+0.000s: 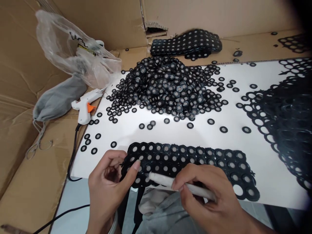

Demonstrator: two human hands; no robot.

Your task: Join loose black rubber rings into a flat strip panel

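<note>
A black sheet of joined rings (pixel 182 157) with pale round centres lies along the front edge of the white board. My left hand (pixel 109 182) grips the sheet's left end, thumb on top and fingers behind and under it. In my right hand (pixel 207 191) is a white pen-like tool (pixel 162 179), held slantwise like a pencil. Its tip points left and sits over the lower left part of the sheet, close to my left thumb; whether it touches cannot be made out. One hole (pixel 238 189) near the right end looks white, unlike the greyer ones around it.
Behind the sheet rises a big heap of loose black rings (pixel 165 86), with strays around it. Black perforated scrap (pixel 287 130) covers the right side. A white glue gun (pixel 85 105), grey pouch (pixel 59 97) and plastic bag (pixel 73 52) lie left. Stacked ring sheets (pixel 186 42) lie behind.
</note>
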